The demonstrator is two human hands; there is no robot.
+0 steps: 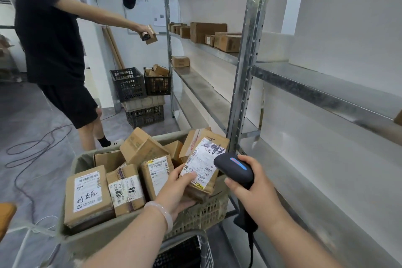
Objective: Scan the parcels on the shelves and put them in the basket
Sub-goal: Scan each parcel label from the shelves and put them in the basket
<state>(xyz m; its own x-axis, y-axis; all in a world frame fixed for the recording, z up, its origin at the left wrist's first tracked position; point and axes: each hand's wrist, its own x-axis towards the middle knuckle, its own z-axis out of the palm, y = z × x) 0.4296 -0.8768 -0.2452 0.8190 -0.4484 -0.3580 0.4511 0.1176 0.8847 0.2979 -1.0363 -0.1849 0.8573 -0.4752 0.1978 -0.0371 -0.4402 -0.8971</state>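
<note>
My left hand (177,189) grips a brown cardboard parcel (203,164) with a white label, held tilted over the right side of the basket (97,236). My right hand (253,191) grips a black handheld scanner (233,168) with a blue strip, its head right next to the parcel's label. The grey-green basket holds several labelled cardboard parcels (88,193). More parcels (208,32) sit on the far shelves of the metal rack (243,76).
Another person (50,45) in black stands at the left, holding a small box (151,35) out toward the rack. Black crates (141,85) with boxes are stacked by the far wall. Cables (28,150) lie on the floor. The near shelves (326,93) hold nothing.
</note>
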